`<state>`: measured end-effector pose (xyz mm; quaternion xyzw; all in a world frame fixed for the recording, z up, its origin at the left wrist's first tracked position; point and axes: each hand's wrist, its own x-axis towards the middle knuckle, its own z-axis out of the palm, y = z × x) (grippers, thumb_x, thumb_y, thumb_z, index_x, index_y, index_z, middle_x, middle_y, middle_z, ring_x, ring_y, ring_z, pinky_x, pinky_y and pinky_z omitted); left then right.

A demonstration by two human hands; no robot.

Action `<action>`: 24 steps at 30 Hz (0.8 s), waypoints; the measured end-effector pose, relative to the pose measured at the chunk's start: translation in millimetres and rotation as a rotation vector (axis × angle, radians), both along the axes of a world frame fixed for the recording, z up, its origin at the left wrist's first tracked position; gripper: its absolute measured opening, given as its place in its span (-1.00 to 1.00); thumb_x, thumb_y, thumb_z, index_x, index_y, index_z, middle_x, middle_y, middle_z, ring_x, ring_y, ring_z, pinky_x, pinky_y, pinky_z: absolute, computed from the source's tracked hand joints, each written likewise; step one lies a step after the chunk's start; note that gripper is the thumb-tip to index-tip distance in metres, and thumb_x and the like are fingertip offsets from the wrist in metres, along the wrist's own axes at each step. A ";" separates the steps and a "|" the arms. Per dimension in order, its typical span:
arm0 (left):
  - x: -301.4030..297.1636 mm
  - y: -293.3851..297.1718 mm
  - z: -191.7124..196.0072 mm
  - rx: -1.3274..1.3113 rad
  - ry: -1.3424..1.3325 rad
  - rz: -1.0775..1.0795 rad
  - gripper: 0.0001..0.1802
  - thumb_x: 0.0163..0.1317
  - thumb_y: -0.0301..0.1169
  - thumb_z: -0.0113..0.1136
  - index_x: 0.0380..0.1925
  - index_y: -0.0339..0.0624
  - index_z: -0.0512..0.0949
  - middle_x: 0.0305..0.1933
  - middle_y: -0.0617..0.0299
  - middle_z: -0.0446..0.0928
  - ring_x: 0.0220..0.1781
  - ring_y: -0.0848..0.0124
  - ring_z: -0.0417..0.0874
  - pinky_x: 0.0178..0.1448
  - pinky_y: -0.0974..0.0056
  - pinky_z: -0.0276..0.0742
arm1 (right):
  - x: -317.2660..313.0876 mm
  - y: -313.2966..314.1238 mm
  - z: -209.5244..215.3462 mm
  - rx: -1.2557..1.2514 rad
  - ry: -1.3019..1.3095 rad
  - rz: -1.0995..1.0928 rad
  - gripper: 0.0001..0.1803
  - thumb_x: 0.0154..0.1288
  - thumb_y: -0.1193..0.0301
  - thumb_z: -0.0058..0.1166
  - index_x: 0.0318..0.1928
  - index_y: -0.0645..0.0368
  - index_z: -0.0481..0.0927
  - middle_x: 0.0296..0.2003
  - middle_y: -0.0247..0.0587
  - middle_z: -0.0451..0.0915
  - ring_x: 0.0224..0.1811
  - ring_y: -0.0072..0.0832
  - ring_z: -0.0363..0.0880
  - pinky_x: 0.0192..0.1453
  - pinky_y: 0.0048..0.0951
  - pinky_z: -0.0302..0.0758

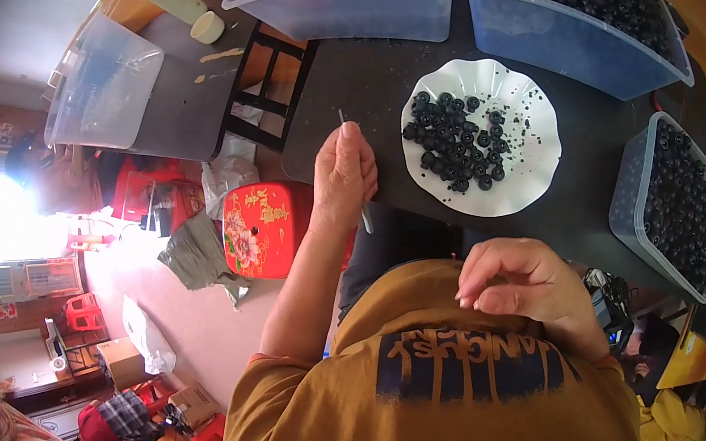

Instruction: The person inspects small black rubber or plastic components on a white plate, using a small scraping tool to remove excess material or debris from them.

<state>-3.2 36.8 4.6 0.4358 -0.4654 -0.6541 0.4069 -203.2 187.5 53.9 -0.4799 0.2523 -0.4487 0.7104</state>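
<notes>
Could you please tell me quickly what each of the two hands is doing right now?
Left hand: closed around a thin silvery metal needle, beside the white scalloped plate of small black beads.
Right hand: fingers curled together; whether it holds anything cannot be told.

We see a strong white glare from a window [10, 223] at the left, blown out and washing the floor [196, 324] beside it in a pale haze. The dark desk [370, 83] is evenly lit, with a soft sheen and faint shadows. The white plate [530, 132] stays crisp. Straight edges bend toward the rim, where a black vignette closes in and detail softens.
</notes>
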 end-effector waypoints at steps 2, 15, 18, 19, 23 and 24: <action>-2.0 -2.2 -0.2 0.000 -0.006 0.016 -0.51 0.26 0.09 -0.14 -0.58 -0.08 0.21 -0.71 0.41 0.10 -0.79 0.64 0.10 -0.75 0.52 0.03 | -7.2 1.7 -6.0 0.009 0.037 -0.064 -0.88 0.21 0.48 0.06 -0.27 0.27 0.54 -0.32 -0.24 0.52 -0.31 -0.57 0.46 -0.19 -0.61 0.35; -12.2 0.6 0.0 0.032 -0.003 0.107 -0.55 0.31 0.01 -0.17 -0.58 -0.09 0.21 -0.71 0.38 0.12 -0.79 0.62 0.09 -0.76 0.50 -0.01 | -33.7 -3.5 -40.8 0.060 0.207 -0.378 -0.89 0.25 0.48 0.02 -0.29 0.27 0.53 -0.43 -0.37 0.47 -0.44 -0.71 0.38 -0.34 -0.70 0.32; -12.9 1.5 1.3 0.064 -0.003 0.146 -0.58 0.34 -0.03 -0.22 -0.56 -0.10 0.22 -0.71 0.37 0.12 -0.79 0.61 0.07 -0.76 0.50 -0.03 | -37.8 -6.4 -41.7 0.120 0.155 -0.353 -0.88 0.26 0.48 0.00 -0.27 0.28 0.52 -0.44 -0.36 0.46 -0.50 -0.72 0.38 -0.40 -0.71 0.34; -12.4 2.0 1.4 0.087 0.001 0.134 -0.58 0.34 -0.03 -0.22 -0.56 -0.10 0.22 -0.71 0.37 0.12 -0.79 0.61 0.07 -0.76 0.50 -0.03 | -37.9 -8.4 -43.4 0.101 0.142 -0.357 -0.88 0.26 0.48 -0.01 -0.27 0.29 0.52 -0.44 -0.35 0.46 -0.53 -0.73 0.38 -0.44 -0.71 0.35; -18.6 -5.0 2.4 0.096 0.049 0.146 -0.59 0.36 -0.05 -0.25 -0.54 -0.10 0.22 -0.71 0.36 0.11 -0.79 0.61 0.05 -0.77 0.49 -0.03 | -37.2 -14.2 -40.6 0.156 0.180 -0.367 -0.90 0.24 0.50 0.01 -0.28 0.27 0.52 -0.49 -0.36 0.48 -0.55 -0.71 0.39 -0.47 -0.70 0.34; -18.9 -6.6 3.3 0.110 0.074 0.175 -0.60 0.36 -0.06 -0.26 -0.53 -0.10 0.21 -0.71 0.36 0.11 -0.79 0.61 0.05 -0.77 0.49 -0.04 | -36.1 -16.5 -41.5 0.169 0.189 -0.382 -0.90 0.24 0.50 0.01 -0.28 0.27 0.52 -0.49 -0.36 0.48 -0.55 -0.71 0.39 -0.47 -0.70 0.34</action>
